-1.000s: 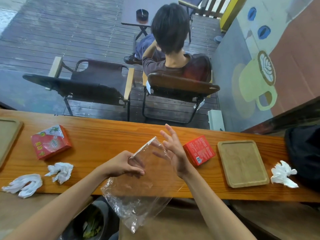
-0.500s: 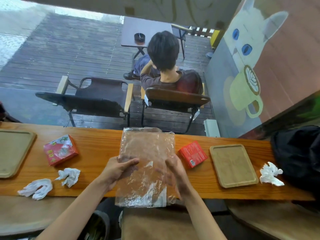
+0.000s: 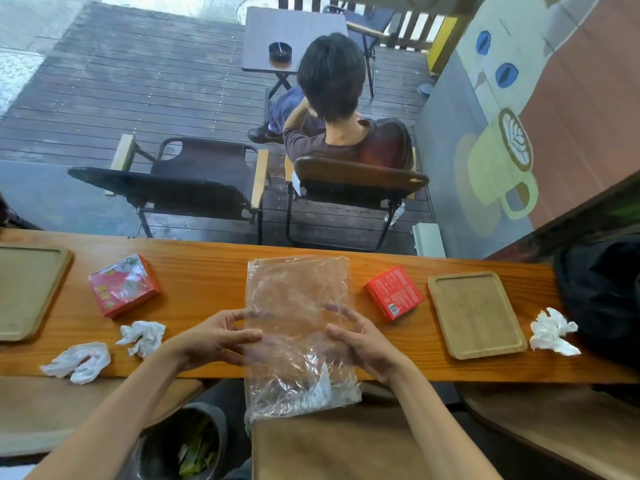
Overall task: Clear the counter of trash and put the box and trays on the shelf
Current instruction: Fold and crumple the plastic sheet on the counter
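The clear plastic bag (image 3: 298, 327) now lies flatter on the wooden counter (image 3: 207, 271), its bottom hanging over the near edge. The left hand (image 3: 214, 341) and right hand (image 3: 367, 344) pinch its sides. A red box (image 3: 394, 292) sits just right.

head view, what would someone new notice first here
The clear plastic bag at the middle of the counter, its near end hanging over the edge, held by the left hand and right hand. Then the red boxes either side of it, and crumpled tissues along the near edge. Beyond the counter, a person sits facing away.
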